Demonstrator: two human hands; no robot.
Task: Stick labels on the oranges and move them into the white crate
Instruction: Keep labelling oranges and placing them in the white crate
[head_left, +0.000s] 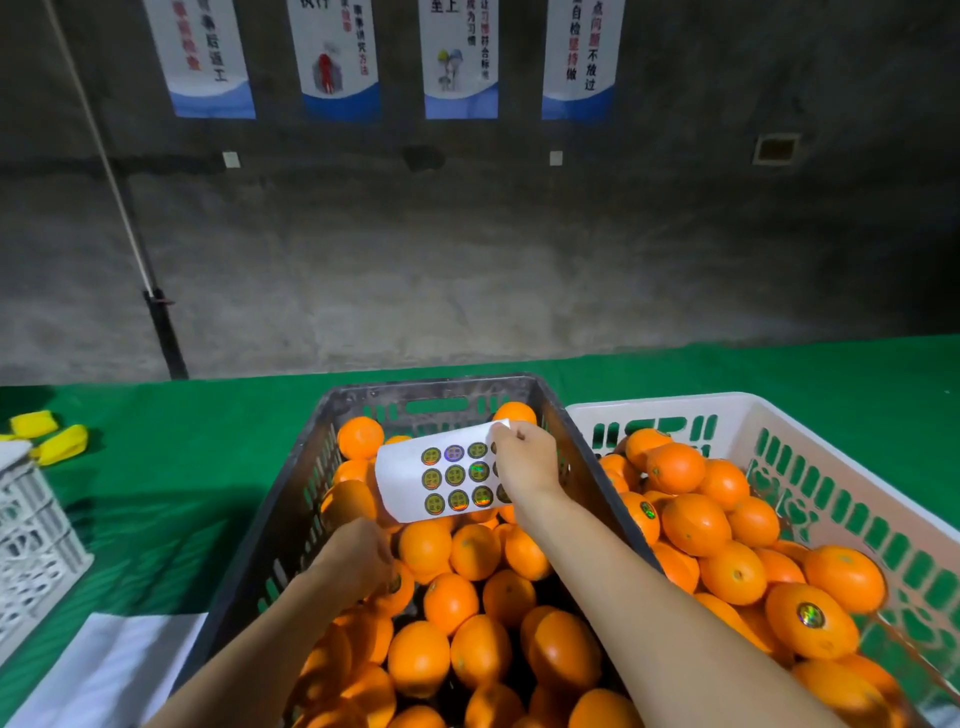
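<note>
Centre frame: the right hand (524, 460) pinches the top edge of the label sheet (441, 480) between thumb and fingers, above the dark crate (291, 499). The round holographic labels carry illegible print. Lower centre: the left hand (358, 558) curls its fingers over a labelled orange (397, 590) in that crate. Right of frame: the white crate (675, 404) holds labelled oranges (810, 618).

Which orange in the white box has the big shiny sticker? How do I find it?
Find the white crate on the right of the green table. Look at its near end, close to the right wall, for an orange. Its round shiny label faces up; the oranges touching it show bare peel.
</note>
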